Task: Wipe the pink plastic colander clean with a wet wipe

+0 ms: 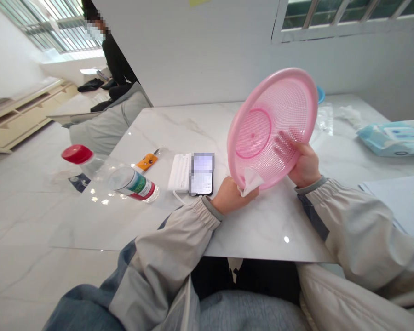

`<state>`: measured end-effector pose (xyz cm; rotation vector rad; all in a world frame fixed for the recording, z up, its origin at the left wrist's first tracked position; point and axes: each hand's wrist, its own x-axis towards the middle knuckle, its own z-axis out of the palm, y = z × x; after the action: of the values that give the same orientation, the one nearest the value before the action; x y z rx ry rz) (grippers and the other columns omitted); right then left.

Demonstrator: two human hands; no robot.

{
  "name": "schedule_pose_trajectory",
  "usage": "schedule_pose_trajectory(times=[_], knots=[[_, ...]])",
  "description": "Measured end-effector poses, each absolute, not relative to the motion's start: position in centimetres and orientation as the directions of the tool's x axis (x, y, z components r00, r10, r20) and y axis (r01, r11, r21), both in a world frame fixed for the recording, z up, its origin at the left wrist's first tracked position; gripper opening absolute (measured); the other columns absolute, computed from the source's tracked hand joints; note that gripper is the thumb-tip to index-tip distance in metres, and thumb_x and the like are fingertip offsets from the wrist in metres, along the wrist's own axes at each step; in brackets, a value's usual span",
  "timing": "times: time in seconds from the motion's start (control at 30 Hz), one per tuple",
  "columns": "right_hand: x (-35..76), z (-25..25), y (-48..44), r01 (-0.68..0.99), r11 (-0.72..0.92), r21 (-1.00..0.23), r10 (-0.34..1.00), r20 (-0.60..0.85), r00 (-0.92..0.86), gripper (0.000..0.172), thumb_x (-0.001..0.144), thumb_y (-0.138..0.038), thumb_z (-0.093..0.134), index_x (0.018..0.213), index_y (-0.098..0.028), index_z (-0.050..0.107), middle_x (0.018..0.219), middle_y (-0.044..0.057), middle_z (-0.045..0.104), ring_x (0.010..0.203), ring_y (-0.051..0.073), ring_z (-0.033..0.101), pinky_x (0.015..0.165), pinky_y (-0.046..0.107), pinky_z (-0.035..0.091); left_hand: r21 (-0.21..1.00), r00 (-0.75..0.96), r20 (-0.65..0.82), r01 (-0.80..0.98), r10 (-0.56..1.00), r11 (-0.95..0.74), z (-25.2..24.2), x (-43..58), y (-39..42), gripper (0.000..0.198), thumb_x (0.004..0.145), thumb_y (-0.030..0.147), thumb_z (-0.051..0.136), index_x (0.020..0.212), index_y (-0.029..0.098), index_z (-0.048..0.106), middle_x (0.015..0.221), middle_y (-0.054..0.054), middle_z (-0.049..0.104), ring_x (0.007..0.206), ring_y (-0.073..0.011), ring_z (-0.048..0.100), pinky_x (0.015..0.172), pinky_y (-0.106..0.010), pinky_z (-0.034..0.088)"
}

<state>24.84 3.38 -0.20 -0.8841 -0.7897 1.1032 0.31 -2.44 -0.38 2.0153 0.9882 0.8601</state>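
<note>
A pink plastic mesh basket [258, 131] is tilted up above the table, its open side toward me. My right hand [305, 165] grips its right side, thumb at the rim and fingers spread behind the mesh, where they show through. My left hand [232, 195] is closed on a white wipe [251, 180] at the basket's lower rim. Part of the wipe sticks up over the rim's inner side. To the left of my left hand lie a phone [202, 174] with a lit screen and a white power bank [180, 172] with a cable.
A clear bottle with a red cap [77, 154] is at the left, near an orange tag [147, 161]. A blue wipes pack [395, 138], crumpled tissue [350, 116] and papers [400, 197] lie right on the marble-patterned table [262, 234]. A person [115, 64] sits at the back left.
</note>
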Motion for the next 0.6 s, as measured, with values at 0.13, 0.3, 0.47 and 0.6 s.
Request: schedule_pose_trajectory(times=[0.13, 0.3, 0.47, 0.6], knots=[[24.8, -0.4, 3.5, -0.414, 0.191, -0.89, 0.967, 0.099, 0.234, 0.035, 0.089, -0.032, 0.079, 0.123, -0.039, 0.077, 0.147, 0.0, 0.078, 0.153, 0.033, 0.063, 0.129, 0.064, 0.051, 0.816, 0.561, 0.241, 0.325, 0.792, -0.478, -0.2, 0.2, -2.3, 0.031, 0.1, 0.03, 0.063, 0.071, 0.022, 0.067, 0.076, -0.003, 0.074, 0.079, -0.0195, 0.073, 0.084, -0.036, 0.06], [24.5, -0.3, 3.3, -0.433, 0.189, -0.881, 0.971, 0.102, 0.217, 0.034, 0.093, -0.029, 0.075, 0.125, -0.041, 0.075, 0.143, -0.005, 0.08, 0.147, 0.027, 0.069, 0.132, 0.061, 0.048, 0.87, 0.53, 0.179, 0.308, 0.829, -0.385, 0.2, 0.6, -2.4, 0.035, 0.102, 0.033, 0.064, 0.068, 0.023, 0.069, 0.073, -0.003, 0.074, 0.079, -0.0199, 0.074, 0.081, -0.035, 0.061], [23.7, -0.3, 2.9, -0.455, 0.184, -0.871, 0.973, 0.096, 0.211, 0.039, 0.091, -0.032, 0.082, 0.129, -0.04, 0.075, 0.145, -0.001, 0.078, 0.146, 0.029, 0.07, 0.128, 0.059, 0.052, 0.902, 0.518, 0.158, 0.271, 0.841, -0.336, 0.1, 0.7, -2.5, 0.037, 0.103, 0.042, 0.064, 0.072, 0.022, 0.071, 0.072, -0.004, 0.074, 0.077, -0.0205, 0.075, 0.075, -0.034, 0.061], [22.9, -0.4, 2.5, -0.495, 0.152, -0.855, 0.982, 0.075, 0.173, 0.041, 0.09, -0.033, 0.083, 0.129, -0.04, 0.074, 0.144, -0.002, 0.079, 0.142, 0.029, 0.072, 0.127, 0.061, 0.053, 0.892, 0.519, 0.189, 0.264, 0.834, -0.367, -0.2, 0.6, -2.3, 0.038, 0.104, 0.041, 0.063, 0.073, 0.022, 0.072, 0.072, -0.005, 0.074, 0.075, -0.0207, 0.074, 0.075, -0.036, 0.062]])
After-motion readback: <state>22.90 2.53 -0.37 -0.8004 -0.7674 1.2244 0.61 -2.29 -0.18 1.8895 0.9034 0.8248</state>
